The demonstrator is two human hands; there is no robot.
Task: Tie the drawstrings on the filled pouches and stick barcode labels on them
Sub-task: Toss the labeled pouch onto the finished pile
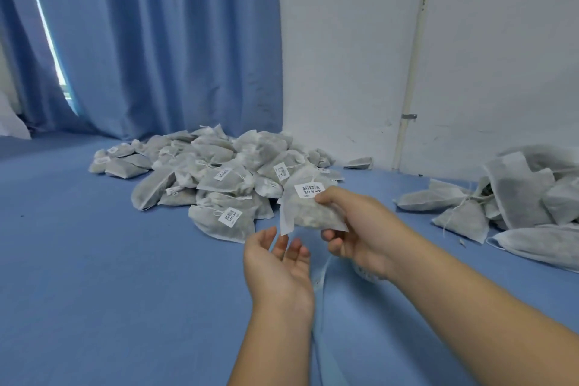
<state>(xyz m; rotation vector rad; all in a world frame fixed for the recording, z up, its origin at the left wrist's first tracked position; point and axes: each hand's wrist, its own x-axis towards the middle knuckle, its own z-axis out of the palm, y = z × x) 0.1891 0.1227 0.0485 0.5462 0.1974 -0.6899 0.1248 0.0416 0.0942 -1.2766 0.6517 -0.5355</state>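
Observation:
My right hand (360, 229) grips a filled white mesh pouch (305, 213) above the blue surface, thumb on top and fingers curled under. A barcode label (308, 190) is stuck on the pouch near its tied top. My left hand (279, 263) hovers just below and left of the pouch, palm up, fingers relaxed and holding nothing. A thin white strip (321, 279) hangs down between my two hands.
A big heap of tied, labelled pouches (216, 172) lies ahead on the blue surface (94, 260). A second heap of pouches (517, 197) without visible labels sits at the right. Blue curtains (156, 41) and a white wall (344, 56) stand behind.

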